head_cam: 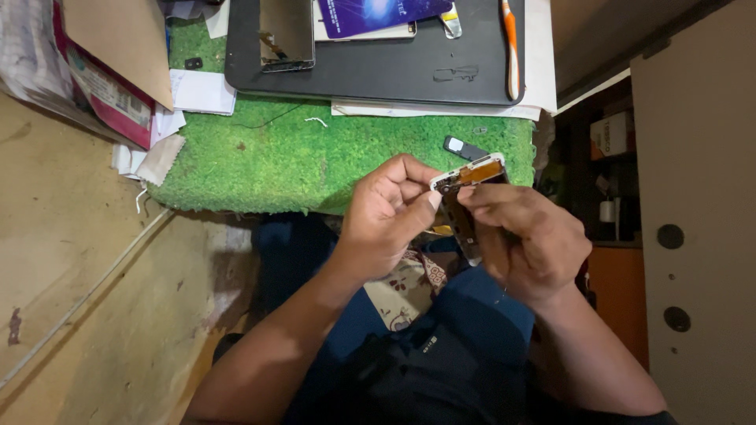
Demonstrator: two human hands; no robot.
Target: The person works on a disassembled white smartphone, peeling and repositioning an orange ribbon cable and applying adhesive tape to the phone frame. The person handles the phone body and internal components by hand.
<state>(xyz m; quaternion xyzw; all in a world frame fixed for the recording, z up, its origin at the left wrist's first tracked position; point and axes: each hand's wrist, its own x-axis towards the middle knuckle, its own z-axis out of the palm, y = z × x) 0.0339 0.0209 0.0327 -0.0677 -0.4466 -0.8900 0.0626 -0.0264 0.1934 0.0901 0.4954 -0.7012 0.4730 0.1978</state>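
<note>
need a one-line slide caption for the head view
Left hand and right hand grip an opened white-framed phone above a green turf mat.

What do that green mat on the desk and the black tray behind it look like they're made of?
The green mat looks like synthetic turf: short, fuzzy, bright fibres with a matte look. The black tray seems to be smooth plastic or rubber with a dull sheen and rounded corners; which one cannot be told.

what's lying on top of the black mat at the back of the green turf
On the black rectangular mat lie a dark phone screen panel, a purple card over a white item, mostly covered, and an orange-and-white toothbrush.
</note>
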